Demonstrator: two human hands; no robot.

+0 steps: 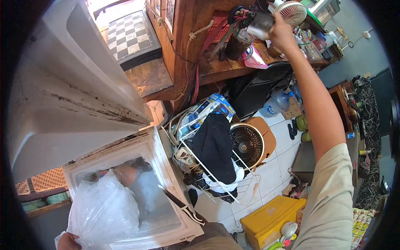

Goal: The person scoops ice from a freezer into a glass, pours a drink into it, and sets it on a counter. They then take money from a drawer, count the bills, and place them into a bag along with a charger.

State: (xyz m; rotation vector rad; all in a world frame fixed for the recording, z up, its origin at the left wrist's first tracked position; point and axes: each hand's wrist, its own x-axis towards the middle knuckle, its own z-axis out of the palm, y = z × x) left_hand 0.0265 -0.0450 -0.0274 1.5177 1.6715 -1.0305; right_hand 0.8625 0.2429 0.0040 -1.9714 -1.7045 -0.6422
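Note:
At the lower left, my left hand (68,241) is closed on the edge of a whitish plastic bag (106,208). The bag lies over the opening of a frosted chest freezer (166,175), whose lid (75,83) stands raised. Inside, partly covered by the bag, sits a reddish bundle (126,174). A knife (175,198) with a dark blade cover or dark blade and white handle rests on the freezer's rim. My right arm reaches to the upper right, where my right hand (281,33) grips a shiny grey cup (262,26) above the wooden counter, beside a dark jar (239,43).
A white wire rack (204,166) with a black cloth (213,148) stands next to the freezer, near a round fan (246,145). A yellow box (271,221) is on the tiled floor. Further off are a water jug (275,104) and a chequered board (131,35).

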